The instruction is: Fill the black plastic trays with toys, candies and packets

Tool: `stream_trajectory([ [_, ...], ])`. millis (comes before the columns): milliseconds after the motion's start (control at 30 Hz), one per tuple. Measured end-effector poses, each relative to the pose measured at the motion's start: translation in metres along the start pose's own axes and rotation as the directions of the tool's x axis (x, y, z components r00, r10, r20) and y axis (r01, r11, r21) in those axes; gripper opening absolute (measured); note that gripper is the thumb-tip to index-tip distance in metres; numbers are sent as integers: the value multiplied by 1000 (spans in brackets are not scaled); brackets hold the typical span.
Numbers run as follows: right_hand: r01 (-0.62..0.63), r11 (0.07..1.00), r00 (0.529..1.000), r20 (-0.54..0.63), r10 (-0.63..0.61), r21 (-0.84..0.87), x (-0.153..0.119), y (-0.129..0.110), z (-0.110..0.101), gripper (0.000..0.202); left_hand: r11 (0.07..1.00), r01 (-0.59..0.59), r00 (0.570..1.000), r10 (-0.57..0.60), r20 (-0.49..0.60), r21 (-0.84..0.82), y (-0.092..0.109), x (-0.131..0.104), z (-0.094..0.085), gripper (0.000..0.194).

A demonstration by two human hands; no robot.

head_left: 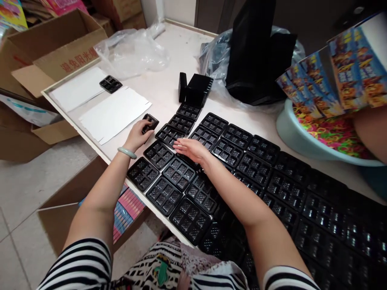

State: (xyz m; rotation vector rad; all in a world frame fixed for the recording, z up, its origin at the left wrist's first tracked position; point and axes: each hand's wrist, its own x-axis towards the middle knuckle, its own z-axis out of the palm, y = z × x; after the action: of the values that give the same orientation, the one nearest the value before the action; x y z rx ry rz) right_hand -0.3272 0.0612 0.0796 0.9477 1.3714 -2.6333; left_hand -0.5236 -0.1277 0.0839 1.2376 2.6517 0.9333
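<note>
My left hand [139,135] is closed on a small black tray [152,121], at the left end of the rows of black compartment trays [178,173]. My right hand [192,150], its fingers stretched out, lies over the trays near the middle and touches the edge of one. Black trays [196,90] at the far end of the rows are stacked, with one standing upright. White sheets [115,114] lie left of my left hand, and another small black tray [111,84] rests across their edges.
Clear plastic bags [133,52] and a bag of black trays [250,60] sit at the back. A blue basin [329,145] with colourful bands stands right, under printed cards [347,72] near another person's arm. Open cartons [51,52] stand left; another [60,225] is below the table edge.
</note>
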Motion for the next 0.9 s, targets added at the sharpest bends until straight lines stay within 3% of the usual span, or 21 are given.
stream_trajectory([
  [67, 167, 941, 986, 22, -168, -296, 2, -6, -8, 12, 997, 14, 999, -17, 41, 77, -7, -6, -8, 35],
  [100, 256, 854, 962, 28, -273, -454, 6, -11, -13, 15, 992, 10, 997, -18, 69, 124, -13, -10, -12, 33],
  [167, 362, 594, 887, 68, -458, -719, 18, -24, -22, 21, 975, -15, 989, -18, 145, 223, -25, -19, -19, 30],
  [267, 344, 238, 811, 159, -563, -908, 40, -43, -34, 30, 944, -42, 972, -37, 232, 328, -40, -32, -26, 37],
  [400, 233, -10, 817, 202, -541, -972, 63, -59, -40, 37, 960, -92, 980, 40, 195, 265, -28, -34, -20, 39],
  [533, 162, -146, 836, 214, -505, -976, 80, -63, -36, 39, 967, -210, 943, 161, 291, 145, 13, -13, 14, 29],
  [667, 40, -195, 861, 133, -491, -980, 92, -63, -33, 43, 959, -90, 961, 12, 276, 270, 39, 6, 48, 38],
  [767, -12, -233, 866, 106, -489, -972, 97, -63, -35, 43, 943, -37, 953, -66, 294, 331, 42, 8, 55, 46],
  [900, -39, -276, 841, 118, -528, -960, 99, -63, -40, 38, 950, -69, 938, -41, 343, 303, 37, 0, 49, 50],
])
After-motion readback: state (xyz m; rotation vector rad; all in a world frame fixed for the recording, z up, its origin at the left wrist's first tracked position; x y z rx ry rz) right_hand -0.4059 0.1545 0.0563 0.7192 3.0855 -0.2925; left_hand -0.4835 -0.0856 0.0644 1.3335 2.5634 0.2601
